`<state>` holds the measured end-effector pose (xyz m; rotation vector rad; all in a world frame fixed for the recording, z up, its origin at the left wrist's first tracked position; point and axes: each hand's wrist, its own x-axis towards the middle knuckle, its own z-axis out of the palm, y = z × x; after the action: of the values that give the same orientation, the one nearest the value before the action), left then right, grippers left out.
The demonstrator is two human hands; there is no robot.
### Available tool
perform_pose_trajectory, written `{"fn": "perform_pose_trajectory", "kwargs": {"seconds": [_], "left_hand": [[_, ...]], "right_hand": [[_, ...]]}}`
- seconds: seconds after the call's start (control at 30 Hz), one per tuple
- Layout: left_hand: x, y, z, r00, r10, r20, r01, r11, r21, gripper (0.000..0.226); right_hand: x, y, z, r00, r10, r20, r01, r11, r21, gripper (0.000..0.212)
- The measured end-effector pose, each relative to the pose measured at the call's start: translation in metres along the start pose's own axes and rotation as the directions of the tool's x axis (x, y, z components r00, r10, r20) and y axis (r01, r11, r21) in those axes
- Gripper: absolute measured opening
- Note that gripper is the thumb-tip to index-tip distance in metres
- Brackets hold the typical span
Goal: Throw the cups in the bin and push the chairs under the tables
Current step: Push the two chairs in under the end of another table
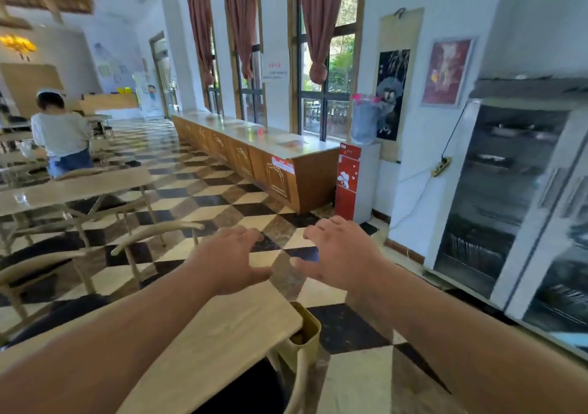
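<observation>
Both my arms reach forward over a light wooden table (222,324). My left hand (227,259) and my right hand (340,254) hover side by side above the checkered floor, palms down, fingers spread, holding nothing. A chair with a curved wooden back (156,233) stands to the left of my left hand, out from the table beside it. Another chair (305,343) sits at the table's right end, its back against the edge below my right forearm. No cups or bin are visible.
A second table (73,187) with chairs stands at the left. A person (62,136) stands beyond it, back turned. A long wooden counter (254,155) runs under the windows. A red and white water dispenser (353,178) and glass-door cabinets (515,197) line the right wall.
</observation>
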<state>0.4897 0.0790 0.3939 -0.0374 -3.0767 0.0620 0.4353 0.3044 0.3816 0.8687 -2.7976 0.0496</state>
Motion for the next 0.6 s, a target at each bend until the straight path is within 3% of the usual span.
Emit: {"fn": "perform_pose_trajectory", "kwargs": {"seconds": [0.1,0.33,0.6], "left_hand": [[0.034,0.074,-0.009,0.999,0.041,-0.005,-0.041,0.999,-0.02,0.08],[0.118,0.238,0.003,0.978,0.206,0.046,-0.206,0.979,-0.009,0.084],[0.178,0.348,0.026,0.912,0.399,0.095,-0.401,0.916,-0.001,0.088]], "right_hand": [[-0.026,0.071,-0.007,0.996,0.083,-0.037,-0.083,0.997,0.003,0.066],[-0.104,0.235,-0.01,0.956,0.293,0.019,-0.292,0.956,-0.04,0.077],[-0.144,0.364,0.022,0.893,0.439,0.105,-0.437,0.899,-0.035,0.083]]}}
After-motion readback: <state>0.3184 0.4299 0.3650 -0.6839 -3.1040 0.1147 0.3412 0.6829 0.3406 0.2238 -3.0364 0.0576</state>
